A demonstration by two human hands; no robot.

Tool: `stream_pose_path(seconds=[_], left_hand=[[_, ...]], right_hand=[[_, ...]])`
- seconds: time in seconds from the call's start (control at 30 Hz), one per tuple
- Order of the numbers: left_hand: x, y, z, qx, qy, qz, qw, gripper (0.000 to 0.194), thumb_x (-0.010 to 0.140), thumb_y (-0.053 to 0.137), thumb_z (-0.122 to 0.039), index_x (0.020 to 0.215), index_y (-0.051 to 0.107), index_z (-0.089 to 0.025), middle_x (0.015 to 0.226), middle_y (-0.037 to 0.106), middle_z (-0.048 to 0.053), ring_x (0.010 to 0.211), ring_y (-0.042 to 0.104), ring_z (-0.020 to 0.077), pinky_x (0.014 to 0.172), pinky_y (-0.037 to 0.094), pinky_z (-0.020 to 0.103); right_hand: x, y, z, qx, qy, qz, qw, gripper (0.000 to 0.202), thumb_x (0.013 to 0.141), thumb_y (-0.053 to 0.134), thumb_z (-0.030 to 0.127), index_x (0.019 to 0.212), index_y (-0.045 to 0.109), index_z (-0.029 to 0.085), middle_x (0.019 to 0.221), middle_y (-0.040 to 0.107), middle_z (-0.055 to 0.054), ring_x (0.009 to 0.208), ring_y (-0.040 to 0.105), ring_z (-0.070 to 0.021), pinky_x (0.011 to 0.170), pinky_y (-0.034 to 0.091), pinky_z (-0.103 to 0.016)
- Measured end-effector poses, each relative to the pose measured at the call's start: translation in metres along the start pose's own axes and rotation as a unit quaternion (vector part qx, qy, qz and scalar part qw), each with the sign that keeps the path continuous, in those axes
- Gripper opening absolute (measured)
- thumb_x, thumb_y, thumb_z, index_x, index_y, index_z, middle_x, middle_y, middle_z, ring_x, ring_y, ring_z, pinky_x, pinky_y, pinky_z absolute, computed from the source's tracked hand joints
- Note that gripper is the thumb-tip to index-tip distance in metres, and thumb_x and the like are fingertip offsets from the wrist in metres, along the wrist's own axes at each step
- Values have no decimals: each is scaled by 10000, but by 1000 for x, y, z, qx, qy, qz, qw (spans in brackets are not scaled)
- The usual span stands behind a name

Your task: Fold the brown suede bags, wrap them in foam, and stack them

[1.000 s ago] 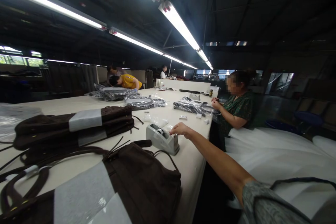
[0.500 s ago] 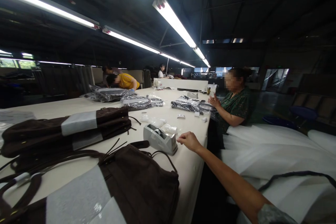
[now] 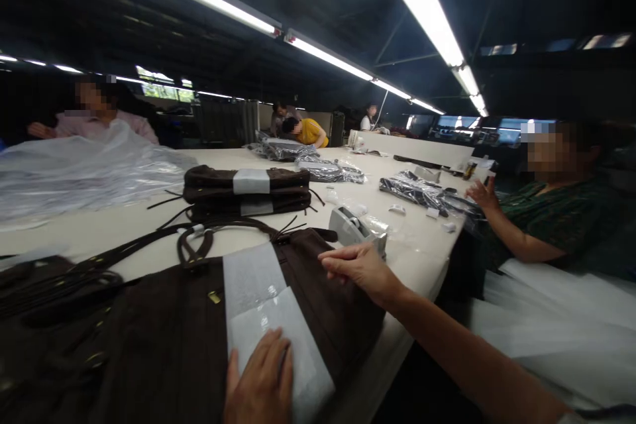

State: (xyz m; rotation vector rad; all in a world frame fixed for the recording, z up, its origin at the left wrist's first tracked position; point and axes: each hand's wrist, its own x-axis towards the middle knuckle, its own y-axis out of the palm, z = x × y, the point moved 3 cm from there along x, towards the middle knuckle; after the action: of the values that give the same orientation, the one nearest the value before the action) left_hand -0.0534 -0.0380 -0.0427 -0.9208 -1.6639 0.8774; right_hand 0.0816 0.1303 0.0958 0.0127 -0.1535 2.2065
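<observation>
A dark brown bag (image 3: 169, 331) lies on the table before me, with a band of white paper (image 3: 253, 275) round its middle. Shiny spots like clear tape show on the paper where its layers overlap. My left hand (image 3: 261, 381) rests flat on the lower part of this band, fingers stretched out. Above the bag's right side hovers my right hand (image 3: 365, 271), thumb and fingers pinched together; whatever is between them is too small to make out. Just behind it stands a grey tape dispenser (image 3: 348, 228), partly covered by the hand.
Beyond the bag lies a stack of brown bags (image 3: 288, 182) with a paper band. Plastic-wrapped bags (image 3: 330, 171) lie farther back on the white table (image 3: 422, 258). A co-worker (image 3: 541, 218) is at the right; another (image 3: 104, 119) sits behind clear plastic sheets (image 3: 89, 172) at the left.
My right hand has moved from the tape dispenser's end to over the brown bag, still pinched. My left hand has come into view on the paper band. The view has swung left.
</observation>
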Motion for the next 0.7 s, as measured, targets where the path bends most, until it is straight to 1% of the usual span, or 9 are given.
stream_pose_path(seconds=[0.07,0.13,0.2,0.27,0.37,0.43,0.53,0.6,0.7], left_hand=[[3,-8,-3,-37,-34,-5,999,303,927,407,-236,1106,644,-297,1254,640,39,1166,598,262,994,421,663],[7,-15,-8,-67,-66,-21,995,285,930,408,-227,1078,646,-274,1221,658,44,1146,612,259,1018,384,685],[9,-22,-14,-95,-84,-27,992,265,921,422,-197,1045,650,-250,1199,667,57,1129,621,253,1042,351,692],[10,-27,-19,-115,-99,-28,988,251,915,432,-174,1025,648,-235,1185,671,62,1124,623,243,1062,325,689],[10,-32,-23,-132,-118,-18,984,265,921,405,-148,1027,636,-221,1175,670,56,1144,607,218,1101,291,659],[10,-33,-24,-138,-126,-7,982,293,920,379,-123,1044,627,-219,1178,664,53,1166,591,209,1120,266,642],[10,-34,-25,-141,-129,1,982,325,912,360,-98,1068,621,-214,1182,657,63,1189,573,215,1129,246,632],[10,-35,-27,-143,-130,-2,981,324,914,354,-100,1059,623,-209,1170,661,71,1180,577,222,1128,242,631],[10,-36,-27,-142,-135,-7,981,319,922,345,-106,1018,630,-209,1170,663,71,1169,584,222,1123,244,630]], right_hand=[[7,50,-2,24,44,63,997,401,619,847,417,869,776,111,627,673,-50,539,551,-98,511,436,-188],[16,92,-13,29,92,94,991,298,659,837,340,822,764,100,614,670,-49,524,551,-91,491,435,-173],[27,122,-29,16,140,97,985,170,722,795,248,769,739,94,599,665,-41,482,530,-75,461,428,-156],[37,141,-44,-10,179,88,980,97,776,735,166,716,699,98,579,655,-25,436,506,-58,433,419,-136],[45,156,-61,-43,207,80,974,146,816,655,83,676,627,115,525,620,6,396,499,-53,398,402,-118],[46,160,-69,-63,212,78,972,170,814,634,50,672,585,130,486,592,21,381,501,-63,379,397,-121],[48,160,-79,-110,208,76,969,224,769,638,3,638,533,151,463,577,29,379,515,-80,363,401,-133],[50,160,-82,-141,206,87,964,261,740,660,-5,600,510,157,476,589,21,390,533,-92,359,409,-142],[56,160,-81,-174,226,127,950,301,737,702,31,550,500,155,494,608,0,397,547,-103,366,428,-155]])
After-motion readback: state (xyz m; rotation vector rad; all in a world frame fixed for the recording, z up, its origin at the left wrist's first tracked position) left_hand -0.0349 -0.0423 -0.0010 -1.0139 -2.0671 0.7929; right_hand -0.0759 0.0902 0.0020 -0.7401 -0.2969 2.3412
